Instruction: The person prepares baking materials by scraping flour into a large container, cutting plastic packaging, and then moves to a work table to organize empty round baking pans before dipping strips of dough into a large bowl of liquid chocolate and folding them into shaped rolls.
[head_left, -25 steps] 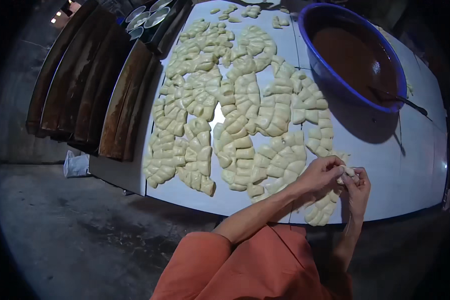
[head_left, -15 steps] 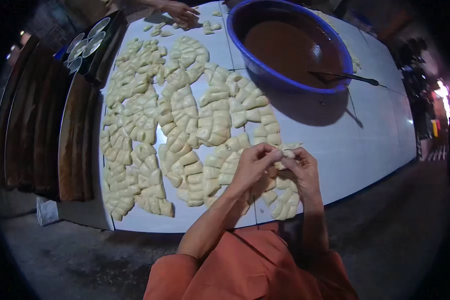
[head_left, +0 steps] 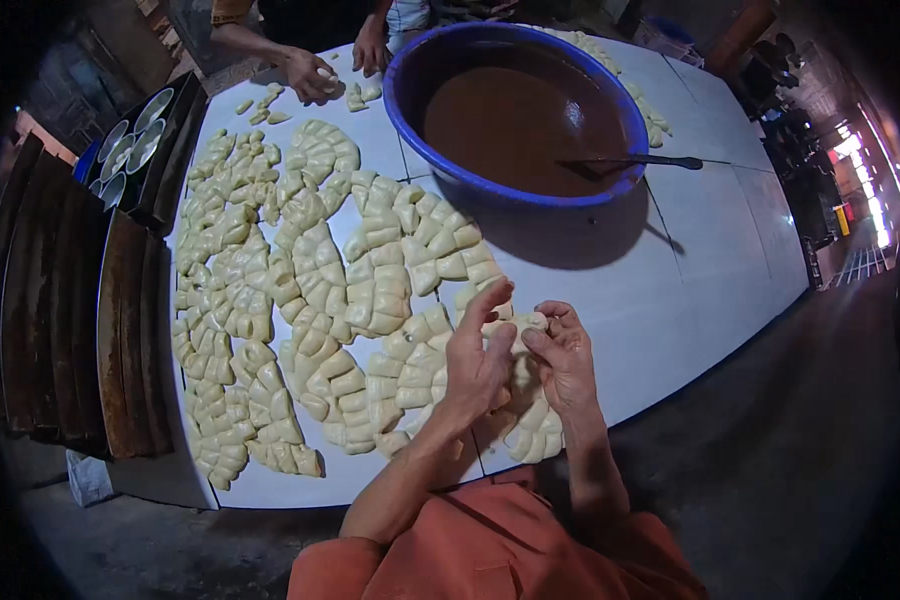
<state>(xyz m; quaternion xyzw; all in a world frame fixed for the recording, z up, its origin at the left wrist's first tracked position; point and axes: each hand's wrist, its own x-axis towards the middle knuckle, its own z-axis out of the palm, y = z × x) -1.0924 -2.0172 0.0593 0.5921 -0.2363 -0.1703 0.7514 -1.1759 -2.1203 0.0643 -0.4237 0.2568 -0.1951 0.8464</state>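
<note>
Pale, glossy dough pieces (head_left: 378, 290) lie in tight rows and fans over the left and middle of the white table. Above the near end of these rows, my right hand (head_left: 567, 365) pinches a small dough piece (head_left: 532, 322) between thumb and fingers. Just left of it, my left hand (head_left: 478, 358) is open, its fingers stretched away from me and its thumb apart. It grips nothing that I can see. More dough (head_left: 536, 432) lies under and in front of my hands, partly hidden by them.
A blue basin (head_left: 407, 135) of brown liquid stands at the far middle, a dark-handled utensil (head_left: 660, 160) resting over its rim. Long dark trays (head_left: 120, 330) and round metal cups (head_left: 148, 143) are at the left. Across the table, another person's hands (head_left: 310, 75) handle small dough pieces.
My left hand has let go of the dough and opened, while my right keeps its pinch. The view has shifted, so more of the other person shows.
</note>
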